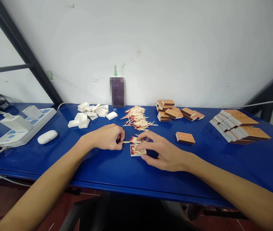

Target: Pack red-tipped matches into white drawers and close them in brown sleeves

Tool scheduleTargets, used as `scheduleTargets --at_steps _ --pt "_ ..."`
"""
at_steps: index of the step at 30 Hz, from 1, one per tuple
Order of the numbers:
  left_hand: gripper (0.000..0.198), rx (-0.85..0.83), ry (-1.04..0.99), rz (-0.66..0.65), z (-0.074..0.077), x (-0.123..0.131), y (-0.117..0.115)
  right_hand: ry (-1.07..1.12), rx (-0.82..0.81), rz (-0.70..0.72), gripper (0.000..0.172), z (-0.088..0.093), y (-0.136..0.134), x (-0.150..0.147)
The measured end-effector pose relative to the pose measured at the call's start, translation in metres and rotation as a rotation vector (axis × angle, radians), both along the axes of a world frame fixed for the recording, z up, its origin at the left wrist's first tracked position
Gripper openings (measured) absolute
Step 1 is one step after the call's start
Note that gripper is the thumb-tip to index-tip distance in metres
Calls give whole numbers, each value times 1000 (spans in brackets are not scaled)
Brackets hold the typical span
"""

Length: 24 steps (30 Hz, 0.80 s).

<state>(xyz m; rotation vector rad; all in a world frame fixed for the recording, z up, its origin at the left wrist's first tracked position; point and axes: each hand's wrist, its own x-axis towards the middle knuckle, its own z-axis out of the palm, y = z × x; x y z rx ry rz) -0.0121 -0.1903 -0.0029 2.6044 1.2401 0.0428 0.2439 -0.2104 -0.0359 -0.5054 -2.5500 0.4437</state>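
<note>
My left hand (110, 136) is closed in a pinch, and a matchstick (126, 142) pokes out of it to the right. Just right of it sits a small white matchbox tray (138, 155), filled with red-headed matches (133, 149). My right hand (159, 150) reaches over the tray with fingers apart. Its thumb is at the tray's front right corner, one finger is over the matches inside, and another touches a small bunch of loose matches (134, 139) behind the tray. Whether the thumb presses on the tray is hard to tell. A larger match pile (137, 117) lies farther back.
White empty trays (81, 118) are heaped at back left. Orange matchbox sleeves (171, 110) lie at back right, one matchbox (185, 138) nearer. Stacked matchboxes (239, 126) stand far right. A power strip (26, 128) and white earbud case (47, 137) are at left.
</note>
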Motion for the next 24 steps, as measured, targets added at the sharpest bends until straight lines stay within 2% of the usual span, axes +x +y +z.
scheduleTargets --at_steps 4,9,12,19,24 --pt "6 -29 -4 -2 1 0 -1 -32 -61 57 27 -2 0 0" --pt "5 -61 -26 -19 2 3 -2 42 -113 30 16 -9 6 0" --pt "5 -87 -11 -8 4 5 -4 77 -127 28 15 -12 8 0" --pt "4 -63 45 -8 7 9 -9 58 -95 38 25 -7 5 0" --pt "4 -86 -30 -11 7 4 -6 86 -15 -144 22 -5 12 4"
